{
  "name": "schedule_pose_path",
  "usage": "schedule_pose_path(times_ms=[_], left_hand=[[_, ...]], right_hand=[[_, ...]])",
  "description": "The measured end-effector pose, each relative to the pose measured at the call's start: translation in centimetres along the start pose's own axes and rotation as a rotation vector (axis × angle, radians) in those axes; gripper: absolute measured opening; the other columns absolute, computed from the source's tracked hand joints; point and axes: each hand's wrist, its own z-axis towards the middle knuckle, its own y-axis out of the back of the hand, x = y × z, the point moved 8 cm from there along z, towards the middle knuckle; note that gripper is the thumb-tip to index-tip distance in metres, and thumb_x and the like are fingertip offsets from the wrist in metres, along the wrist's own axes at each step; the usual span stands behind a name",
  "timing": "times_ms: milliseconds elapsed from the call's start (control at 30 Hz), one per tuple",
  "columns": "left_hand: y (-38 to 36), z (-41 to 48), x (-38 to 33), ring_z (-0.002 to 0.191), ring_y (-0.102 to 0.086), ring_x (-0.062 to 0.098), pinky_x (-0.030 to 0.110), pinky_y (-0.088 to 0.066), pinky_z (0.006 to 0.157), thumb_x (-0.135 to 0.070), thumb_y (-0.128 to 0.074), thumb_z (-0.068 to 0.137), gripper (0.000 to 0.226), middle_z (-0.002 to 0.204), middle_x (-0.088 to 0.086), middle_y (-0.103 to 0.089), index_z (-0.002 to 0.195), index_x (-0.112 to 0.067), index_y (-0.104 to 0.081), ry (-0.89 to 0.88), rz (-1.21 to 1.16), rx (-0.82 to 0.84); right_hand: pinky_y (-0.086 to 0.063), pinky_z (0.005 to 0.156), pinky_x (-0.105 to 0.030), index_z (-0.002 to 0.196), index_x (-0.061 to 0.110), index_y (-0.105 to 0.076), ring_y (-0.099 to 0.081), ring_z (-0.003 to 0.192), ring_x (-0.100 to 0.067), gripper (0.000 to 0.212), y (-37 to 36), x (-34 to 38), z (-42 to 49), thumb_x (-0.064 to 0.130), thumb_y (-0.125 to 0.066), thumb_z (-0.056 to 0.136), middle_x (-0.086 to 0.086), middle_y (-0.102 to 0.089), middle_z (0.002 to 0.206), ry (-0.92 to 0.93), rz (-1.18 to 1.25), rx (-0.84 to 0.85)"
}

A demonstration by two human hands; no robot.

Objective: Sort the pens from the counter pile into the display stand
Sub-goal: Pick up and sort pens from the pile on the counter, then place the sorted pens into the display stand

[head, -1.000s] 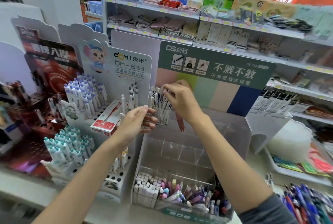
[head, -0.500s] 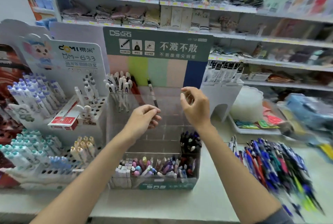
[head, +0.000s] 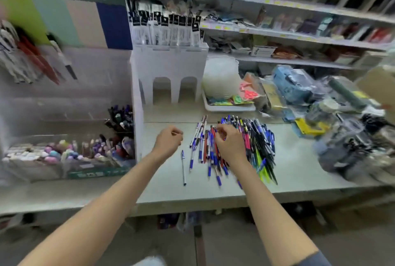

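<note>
The pen pile (head: 254, 144), mostly blue, black and red pens, lies spread on the grey counter (head: 299, 169). My right hand (head: 230, 144) hovers over the pile's left part, its curled thumb and forefinger pinching a pen among the red and blue ones. My left hand (head: 168, 140) hangs loosely curled just left of the pile and holds nothing. One white pen with a blue cap (head: 183, 166) lies alone below that hand. The clear display stand (head: 89, 94) rises at the left, with dark pens (head: 121, 118) in one compartment and several white and red pens at its upper left.
A white arched holder (head: 171, 73) with packaged refills stands behind the counter. A white tray (head: 228, 107) holds a plastic jar and coloured packets. Bagged goods (head: 342, 137) crowd the counter's right side. Erasers and small items fill the stand's front bin (head: 64, 154). Shelves line the back.
The view swung right and down from the stand to the counter. Both hands dropped from the stand's upper compartments; the right hand now reaches into the pen pile.
</note>
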Motion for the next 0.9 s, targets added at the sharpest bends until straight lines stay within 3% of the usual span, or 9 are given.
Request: schedule_pose_path(times_ms=[67, 200, 333, 433, 567, 633, 733, 833, 900], left_hand=[[-1.5, 0.7, 3.0, 0.096, -0.064, 0.029, 0.031, -0.046, 0.078, -0.015, -0.056, 0.091, 0.008, 0.098, 0.009, -0.069, 0.092, -0.014, -0.064, 0.064, 0.214, -0.061], [-5.4, 2.3, 8.5, 0.106, -0.059, 0.030, 0.029, -0.041, 0.076, -0.024, -0.061, 0.090, 0.031, 0.114, 0.009, -0.061, 0.116, -0.008, -0.055, 0.214, 0.491, 0.011], [-7.8, 4.8, 10.0, 0.094, -0.059, 0.033, 0.033, -0.039, 0.068, -0.014, -0.062, 0.083, 0.032, 0.108, 0.012, -0.054, 0.104, -0.010, -0.038, 0.240, 0.666, 0.017], [-7.6, 6.6, 9.7, 0.089, -0.058, 0.035, 0.034, -0.039, 0.066, -0.005, -0.056, 0.084, 0.031, 0.104, 0.014, -0.056, 0.110, -0.009, -0.040, 0.194, 0.688, -0.081], [-6.5, 10.7, 8.8, 0.101, -0.060, 0.034, 0.035, -0.045, 0.080, -0.004, -0.056, 0.091, 0.036, 0.115, 0.015, -0.063, 0.126, -0.007, -0.049, 0.135, 0.483, -0.204], [-7.4, 12.6, 7.8, 0.101, -0.060, 0.026, 0.033, -0.046, 0.084, -0.013, -0.055, 0.097, 0.036, 0.116, 0.012, -0.064, 0.131, -0.008, -0.048, 0.125, 0.392, -0.184], [-10.1, 14.5, 6.7, 0.110, -0.056, 0.021, 0.032, -0.045, 0.093, -0.035, -0.059, 0.097, 0.058, 0.123, 0.007, -0.059, 0.144, -0.009, -0.039, 0.159, 0.223, -0.069], [-12.3, 14.8, 6.7, 0.133, -0.040, 0.028, 0.046, -0.039, 0.109, -0.066, -0.061, 0.084, 0.091, 0.146, 0.010, -0.043, 0.151, -0.014, -0.029, 0.170, 0.405, -0.024], [-13.3, 13.9, 6.6, 0.141, -0.030, 0.028, 0.049, -0.034, 0.112, -0.080, -0.056, 0.074, 0.107, 0.155, 0.007, -0.032, 0.153, -0.017, -0.023, 0.177, 0.543, -0.047]], right_hand=[[-0.051, 0.089, -0.040, 0.111, 0.012, -0.069, -0.061, 0.097, -0.021, 0.023, 0.2, -2.8, 0.1, 0.009, -0.058, 0.092, -0.004, -0.067, 0.104, -0.030, -0.005, 0.054], [-0.050, 0.093, -0.038, 0.114, 0.011, -0.068, -0.060, 0.098, -0.018, 0.025, 0.3, -6.6, 2.2, 0.009, -0.059, 0.091, -0.003, -0.067, 0.108, -0.039, -0.015, 0.098], [-0.049, 0.092, -0.029, 0.115, 0.013, -0.068, -0.059, 0.098, -0.014, 0.024, -0.1, -8.2, 4.8, 0.010, -0.057, 0.094, 0.000, -0.066, 0.110, 0.010, -0.034, 0.135], [-0.051, 0.091, -0.030, 0.113, 0.014, -0.069, -0.061, 0.097, -0.014, 0.022, -0.6, -9.3, 6.6, 0.010, -0.057, 0.095, 0.001, -0.067, 0.108, 0.025, -0.004, 0.132], [-0.051, 0.089, -0.026, 0.113, 0.013, -0.069, -0.060, 0.092, -0.010, 0.022, -1.5, -10.1, 8.5, 0.009, -0.057, 0.095, 0.002, -0.067, 0.107, 0.031, 0.036, 0.158], [-0.052, 0.088, -0.026, 0.112, 0.013, -0.068, -0.059, 0.091, -0.009, 0.022, -1.9, -10.7, 9.0, 0.007, -0.056, 0.095, 0.002, -0.067, 0.104, 0.035, 0.047, 0.184], [-0.051, 0.088, -0.025, 0.112, 0.012, -0.069, -0.059, 0.091, -0.010, 0.022, -2.3, -11.8, 9.8, 0.007, -0.054, 0.096, 0.003, -0.066, 0.102, 0.033, 0.041, 0.211], [-0.051, 0.088, -0.024, 0.111, 0.011, -0.069, -0.060, 0.092, -0.011, 0.022, -2.7, -12.4, 10.3, 0.006, -0.055, 0.095, 0.002, -0.067, 0.102, 0.038, 0.041, 0.240], [-0.048, 0.088, -0.017, 0.111, 0.012, -0.069, -0.060, 0.093, -0.011, 0.021, -2.8, -12.7, 10.3, 0.006, -0.055, 0.096, 0.002, -0.067, 0.102, 0.042, 0.050, 0.252]])
